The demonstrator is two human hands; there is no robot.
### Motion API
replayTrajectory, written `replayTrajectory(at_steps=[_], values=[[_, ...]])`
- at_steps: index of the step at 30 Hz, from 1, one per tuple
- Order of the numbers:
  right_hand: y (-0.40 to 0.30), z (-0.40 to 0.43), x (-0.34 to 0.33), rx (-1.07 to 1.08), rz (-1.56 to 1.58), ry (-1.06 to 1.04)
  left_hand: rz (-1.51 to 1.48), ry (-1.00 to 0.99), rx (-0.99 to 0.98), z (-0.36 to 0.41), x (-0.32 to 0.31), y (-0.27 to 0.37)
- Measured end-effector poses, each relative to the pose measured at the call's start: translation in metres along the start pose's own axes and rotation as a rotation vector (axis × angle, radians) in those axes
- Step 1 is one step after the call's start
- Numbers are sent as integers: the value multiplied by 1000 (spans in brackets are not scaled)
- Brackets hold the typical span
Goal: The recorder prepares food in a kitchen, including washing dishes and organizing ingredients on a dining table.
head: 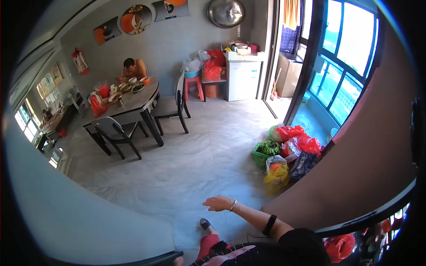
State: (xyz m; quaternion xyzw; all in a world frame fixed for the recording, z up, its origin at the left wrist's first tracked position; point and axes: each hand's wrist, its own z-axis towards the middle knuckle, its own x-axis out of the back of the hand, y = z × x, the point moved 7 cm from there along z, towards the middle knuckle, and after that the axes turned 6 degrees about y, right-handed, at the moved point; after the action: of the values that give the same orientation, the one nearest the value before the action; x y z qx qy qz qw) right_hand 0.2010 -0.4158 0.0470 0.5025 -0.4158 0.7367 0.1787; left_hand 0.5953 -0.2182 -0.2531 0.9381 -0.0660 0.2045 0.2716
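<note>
My right hand [218,203] reaches out over the tiled floor [186,173] with nothing in it, a bracelet [233,205] at the wrist and a black band [269,225] farther up the forearm. Of my left hand [178,261] only a small part shows at the bottom edge, beside the end of a dark ledge or frame [159,258]; whether it touches or holds anything cannot be told. Below the right hand one foot in a dark slipper [205,223] is on the floor. Several bags lie nearest that hand, among them a yellow bag [277,175].
Green bananas [269,148] and red bags [294,134] lie by the balcony doorway. A person [133,68] sits at a dining table [136,98] bearing dishes. Chairs [114,131] stand around it. A white cabinet [243,79] is by the wall; brown wall [359,149] curves along my right.
</note>
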Motion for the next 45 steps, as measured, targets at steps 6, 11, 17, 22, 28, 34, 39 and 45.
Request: replayTrajectory(at_steps=[6, 11, 17, 22, 28, 34, 39, 45], values=[[109, 30, -6, -241, -86, -225, 112, -113, 100, 24, -13, 49], [207, -14, -12, -542, -58, -354, -37, -133, 9, 97, -5, 154], [280, 40, -21, -504, 133, -555, 107, 97, -521, 192, 7, 371], [387, 165, -15, -460, -12, -541, 135, 199, -651, 194, 16, 516], [377, 454, 9, -180, -263, -545, 301, 360, -794, 250, 75, 487], [227, 719, -14, 391, -75, -443, -448, 518, 72, 248, 129, 374], [127, 845, -65, 631, 41, -526, -419, 365, 522, 226, 109, 288], [135, 944, -77, 588, 120, -701, -487, 298, 473, 317, 236, 347]])
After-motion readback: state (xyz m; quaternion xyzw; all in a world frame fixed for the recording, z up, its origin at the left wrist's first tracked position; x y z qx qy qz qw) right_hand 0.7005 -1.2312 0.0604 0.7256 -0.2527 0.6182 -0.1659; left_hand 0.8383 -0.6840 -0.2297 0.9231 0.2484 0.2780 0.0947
